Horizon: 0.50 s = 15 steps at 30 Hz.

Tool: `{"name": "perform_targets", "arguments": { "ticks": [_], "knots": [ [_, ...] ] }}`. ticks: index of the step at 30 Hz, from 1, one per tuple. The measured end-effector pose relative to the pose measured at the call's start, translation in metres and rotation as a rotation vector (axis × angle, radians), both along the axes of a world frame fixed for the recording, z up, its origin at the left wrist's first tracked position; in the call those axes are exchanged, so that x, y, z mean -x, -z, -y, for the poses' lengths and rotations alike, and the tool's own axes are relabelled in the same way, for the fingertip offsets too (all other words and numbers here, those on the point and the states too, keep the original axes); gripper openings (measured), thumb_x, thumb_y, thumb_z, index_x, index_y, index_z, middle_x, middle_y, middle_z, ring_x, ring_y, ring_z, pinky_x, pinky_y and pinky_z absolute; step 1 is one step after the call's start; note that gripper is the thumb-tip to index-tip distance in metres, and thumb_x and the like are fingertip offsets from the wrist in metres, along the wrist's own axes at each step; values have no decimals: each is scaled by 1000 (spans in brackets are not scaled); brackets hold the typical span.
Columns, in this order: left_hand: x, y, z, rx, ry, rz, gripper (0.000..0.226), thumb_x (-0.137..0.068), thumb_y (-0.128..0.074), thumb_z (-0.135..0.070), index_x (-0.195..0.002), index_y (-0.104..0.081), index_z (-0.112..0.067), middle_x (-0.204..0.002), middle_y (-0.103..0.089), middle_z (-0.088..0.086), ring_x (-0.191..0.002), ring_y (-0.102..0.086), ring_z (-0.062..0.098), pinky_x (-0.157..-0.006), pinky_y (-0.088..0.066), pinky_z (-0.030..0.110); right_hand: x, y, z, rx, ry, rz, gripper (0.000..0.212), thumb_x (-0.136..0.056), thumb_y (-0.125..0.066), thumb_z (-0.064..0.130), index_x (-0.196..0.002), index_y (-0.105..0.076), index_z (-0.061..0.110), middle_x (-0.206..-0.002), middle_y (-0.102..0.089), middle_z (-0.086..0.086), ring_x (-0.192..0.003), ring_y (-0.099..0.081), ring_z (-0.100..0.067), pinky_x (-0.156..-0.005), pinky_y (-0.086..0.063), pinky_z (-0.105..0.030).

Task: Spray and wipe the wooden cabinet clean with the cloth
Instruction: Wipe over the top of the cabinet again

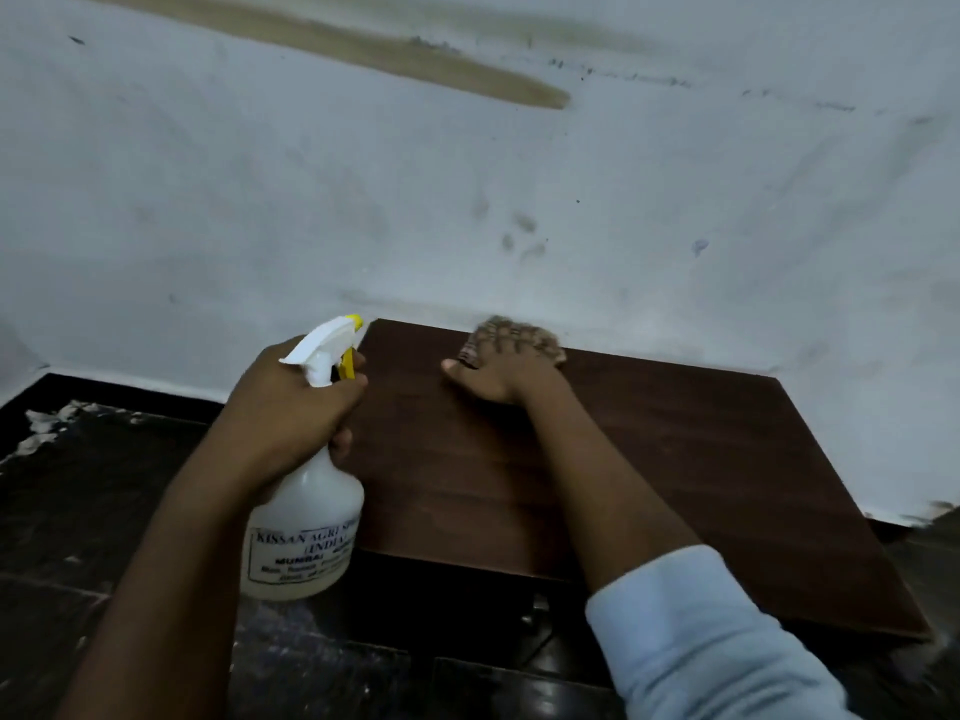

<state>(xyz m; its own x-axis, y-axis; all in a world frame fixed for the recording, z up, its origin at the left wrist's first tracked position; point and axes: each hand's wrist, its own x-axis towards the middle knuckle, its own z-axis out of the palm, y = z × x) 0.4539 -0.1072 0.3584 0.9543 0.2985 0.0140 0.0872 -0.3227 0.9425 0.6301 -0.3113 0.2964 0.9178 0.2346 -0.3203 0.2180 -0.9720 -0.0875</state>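
The fingers of the right hand point(506, 368) lie spread and flat over a patterned cloth point(511, 337), pressing it onto the far edge of the wooden cabinet point(675, 459) top, just where the wood meets the white wall point(467, 174) at the centre of the frame. They are open and splayed, not gripping: the palm seems to pin the cloth so it can be dragged across the surface. The thumb points toward the left of the frame, touching the wood. The forearm runs back to the lower right, ending in a pale blue sleeve point(701, 631).

The fingers of the left hand point(291, 407) are curled closed around the neck of a white spray bottle point(306, 511), with one finger on the yellow trigger point(347, 363). The bottle hangs at the left edge of the cabinet top, its nozzle aimed toward the back corner, likely so that spray lands ahead of the cloth. Whether the trigger is squeezed cannot be told.

The cabinet's dark brown top fills the centre and right of the frame; no wetness or dirt is clear on it in this dim light. Dark floor point(104, 511) with pale debris lies at the left. Judging by the cloth's position at the far edge, wiping appears under way, with most of the top nearer the person yet to cover.
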Motion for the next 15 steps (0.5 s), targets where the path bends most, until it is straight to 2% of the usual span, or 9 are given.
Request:
{"name": "perform_targets", "arguments": {
  "ticks": [2,5,8,10,11,13,15],
  "knots": [
    [8,-1,-10,-18,-16,14,13,-85,-68,-13,-92,-72,-23,-91,-76,17,-43,-62,23,-52,-52,35,4,1,-43,-37,-107,14,95,-93,-22,82,-165,4,26,-171,16,-6,-157,15,-36,-121,11,-63],
    [22,1,-24,-18,-51,17,16,-87,-66,-6,-89,-71,-21,-88,-76,20,-42,-62,23,-46,-51,31,36,11,-83,-76,-356,55,83,-99,-23,74,-165,1,30,-171,17,0,-157,18,-32,-119,18,-61],
    [39,5,-35,-49,-58,10,17,-90,-66,-3,-90,-71,-19,-84,-75,22,-39,-60,20,-41,-48,23,94,29,-72,-149,-619,91,76,-99,-19,72,-162,7,39,-169,21,9,-154,26,-26,-118,26,-53],
    [51,8,-46,-98,-41,3,22,-88,-66,-2,-91,-72,-23,-78,-75,17,-43,-62,18,-44,-49,21,122,37,-44,-183,-730,39,73,-95,-11,78,-157,15,50,-162,32,20,-148,38,-19,-115,31,-44],
    [55,9,-52,-117,-34,4,24,-87,-66,-1,-90,-72,-25,-76,-75,14,-44,-62,17,-45,-50,22,123,36,-30,-161,-736,9,71,-93,-6,81,-154,17,54,-159,35,23,-148,38,-19,-115,30,-43],
    [60,9,-62,-110,-30,-1,27,-87,-67,0,-88,-73,-27,-76,-75,10,-44,-62,17,-50,-53,31,94,30,-15,-47,-647,8,70,-94,-2,79,-155,19,51,-165,31,15,-152,30,-25,-119,22,-50],
    [62,8,-67,-93,-25,-7,26,-88,-67,-1,-89,-74,-26,-78,-77,8,-42,-62,17,-50,-53,33,50,18,-28,34,-479,14,69,-100,-9,72,-158,16,45,-169,25,7,-155,24,-29,-120,17,-54]
  ]
}}
